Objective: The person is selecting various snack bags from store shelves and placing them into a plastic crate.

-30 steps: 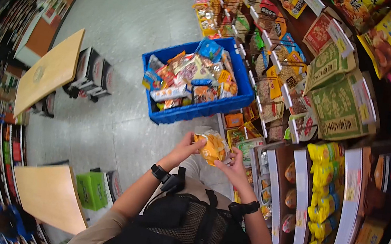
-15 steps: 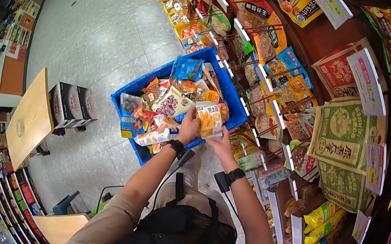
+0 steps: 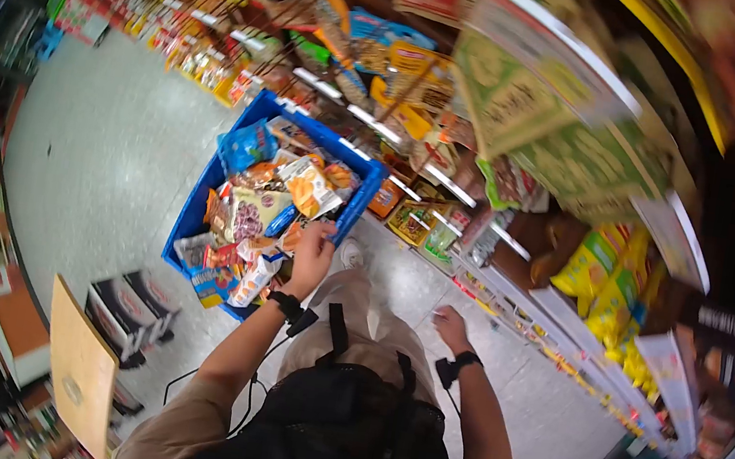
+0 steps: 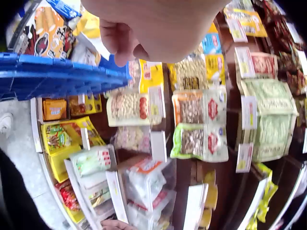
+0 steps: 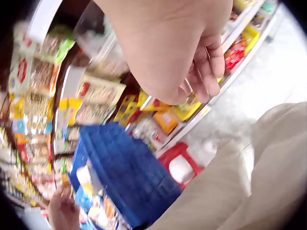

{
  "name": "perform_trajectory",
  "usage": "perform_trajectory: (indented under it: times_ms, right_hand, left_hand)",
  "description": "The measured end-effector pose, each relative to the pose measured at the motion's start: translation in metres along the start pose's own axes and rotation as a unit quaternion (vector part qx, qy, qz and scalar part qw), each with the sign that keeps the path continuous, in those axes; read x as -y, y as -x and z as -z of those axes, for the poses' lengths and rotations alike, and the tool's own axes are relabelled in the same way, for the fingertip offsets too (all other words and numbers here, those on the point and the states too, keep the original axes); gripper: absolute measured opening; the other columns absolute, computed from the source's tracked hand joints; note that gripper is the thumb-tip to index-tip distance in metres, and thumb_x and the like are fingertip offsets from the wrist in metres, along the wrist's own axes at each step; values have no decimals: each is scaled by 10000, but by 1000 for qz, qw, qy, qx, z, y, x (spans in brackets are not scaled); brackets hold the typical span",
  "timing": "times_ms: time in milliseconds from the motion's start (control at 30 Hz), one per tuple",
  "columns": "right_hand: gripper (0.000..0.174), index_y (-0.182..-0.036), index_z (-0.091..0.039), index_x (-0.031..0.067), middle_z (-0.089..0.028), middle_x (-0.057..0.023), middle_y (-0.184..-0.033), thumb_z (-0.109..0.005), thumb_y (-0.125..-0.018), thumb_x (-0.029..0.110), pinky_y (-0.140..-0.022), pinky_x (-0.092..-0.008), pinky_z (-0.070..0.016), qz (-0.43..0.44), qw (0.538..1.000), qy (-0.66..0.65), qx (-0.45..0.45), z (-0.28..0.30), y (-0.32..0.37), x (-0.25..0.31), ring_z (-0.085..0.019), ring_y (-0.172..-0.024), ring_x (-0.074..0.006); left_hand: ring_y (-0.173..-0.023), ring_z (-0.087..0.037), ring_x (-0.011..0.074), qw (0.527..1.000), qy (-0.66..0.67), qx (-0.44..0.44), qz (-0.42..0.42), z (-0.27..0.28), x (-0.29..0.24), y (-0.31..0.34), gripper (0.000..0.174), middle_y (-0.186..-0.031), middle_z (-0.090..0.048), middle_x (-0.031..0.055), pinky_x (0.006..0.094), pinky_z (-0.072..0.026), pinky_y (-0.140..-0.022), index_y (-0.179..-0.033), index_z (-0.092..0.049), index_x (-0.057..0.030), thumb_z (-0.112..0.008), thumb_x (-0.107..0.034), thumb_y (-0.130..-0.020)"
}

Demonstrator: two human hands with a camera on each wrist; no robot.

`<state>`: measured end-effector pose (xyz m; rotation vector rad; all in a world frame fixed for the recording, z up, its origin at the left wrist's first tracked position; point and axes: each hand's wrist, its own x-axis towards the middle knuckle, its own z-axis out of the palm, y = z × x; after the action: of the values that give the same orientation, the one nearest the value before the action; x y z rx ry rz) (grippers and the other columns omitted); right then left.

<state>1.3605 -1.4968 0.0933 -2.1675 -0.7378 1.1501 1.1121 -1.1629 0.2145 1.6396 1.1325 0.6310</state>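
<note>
A white and orange snack bag (image 3: 310, 186) lies on top of the heap of packets in a blue basket (image 3: 186, 204). My left hand (image 3: 314, 258) is over the basket's near edge, close to that bag, its fingers loosely bent with nothing in them. In the left wrist view these fingers (image 4: 117, 43) hang above the basket's rim. My right hand (image 3: 453, 329) is lowered beside my leg, apart from the basket and the shelves. Its fingers (image 5: 204, 79) are relaxed and empty in the right wrist view.
Hanging nut and seed packets (image 4: 192, 122) line the shelving to the right. Large green and tan bags (image 3: 575, 155) and yellow packs (image 3: 604, 282) are nearer. Left stand a wooden tabletop (image 3: 80, 372) and dark cartons (image 3: 131, 309). A red stool-like frame (image 5: 184, 160) is beside the basket.
The snack bag, held between both hands earlier, now lies on the packets in the basket. Both hands have let go, and the right hand has drawn back. The head view has turned.
</note>
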Motion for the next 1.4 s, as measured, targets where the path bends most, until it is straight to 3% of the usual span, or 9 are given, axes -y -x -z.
perform_trajectory:
  times_ms: [133,200,267,533,600,633,800,1100,1400]
  right_hand:
    - [93,-931,-639,75,-680,-79,-759,-595,-869,129,-541,-308,-533,-211,948,-142,-192,40,110,-142,-667,-657,-179]
    - [166,-964,-626,30,-673,-93,-780,-596,-872,166,-530,-304,-526,-307,902,-199,-228,52,175,-155,-665,-670,-176]
    - [287,-1041,-609,47,-682,-109,-831,-585,-879,283,-498,-293,-470,-327,870,-285,-235,46,236,-183,-639,-637,-168]
    - [292,-974,-639,-16,-684,-148,-783,-558,-867,243,-486,-342,-491,-425,715,-479,-280,-110,418,-275,-638,-578,-218]
    - [291,-929,-647,-24,-668,-137,-745,-552,-855,241,-490,-342,-497,-454,714,-461,-270,-133,441,-269,-631,-560,-222]
    - [287,-900,-650,-30,-651,-126,-717,-536,-848,229,-499,-343,-506,-467,730,-429,-256,-135,449,-265,-626,-551,-223]
    - [219,-965,-620,-4,-647,-100,-807,-559,-867,181,-488,-309,-492,-373,639,-513,-435,-140,452,-290,-620,-569,-199]
    - [235,-1070,-598,43,-680,-74,-896,-549,-932,227,-601,-272,-486,-278,570,-543,-551,23,459,-341,-641,-659,-151]
    - [222,-1087,-604,56,-674,-54,-886,-544,-959,226,-636,-238,-471,-170,579,-530,-596,328,516,-434,-619,-669,-119]
  left_hand:
    - [-678,-597,222,985,-14,139,-102,-62,-35,21,197,-915,-630,102,316,-482,-630,-1004,-596,-45,-532,31,-834]
    - [-671,-595,210,976,-28,174,-124,-100,-58,29,191,-905,-634,97,313,-483,-631,-1003,-597,-45,-533,27,-838]
    - [-665,-593,198,964,-38,221,-144,-139,-76,45,184,-894,-638,93,309,-483,-633,-1001,-597,-46,-534,23,-842]
    - [-686,-569,93,902,-35,422,-81,-291,-82,150,146,-897,-639,27,250,-473,-633,-1049,-605,-55,-533,-61,-923]
    - [-707,-572,92,872,42,488,9,-319,-99,181,148,-918,-651,34,248,-474,-641,-1062,-603,-55,-518,-88,-945]
    - [-870,-617,131,855,41,517,19,-333,-106,190,128,-954,-643,63,275,-529,-695,-1019,-610,-26,-510,-84,-966]
    - [-865,-625,133,791,2,612,-8,-417,-149,232,126,-940,-642,70,271,-523,-693,-1021,-601,-27,-513,-100,-966]
    - [-854,-637,148,696,-42,713,-78,-598,-217,325,149,-926,-633,77,272,-515,-686,-1051,-572,-6,-510,-105,-960]
    - [-848,-623,136,644,-32,760,-83,-808,-314,458,134,-933,-627,76,270,-511,-700,-1033,-582,-15,-506,-91,-953]
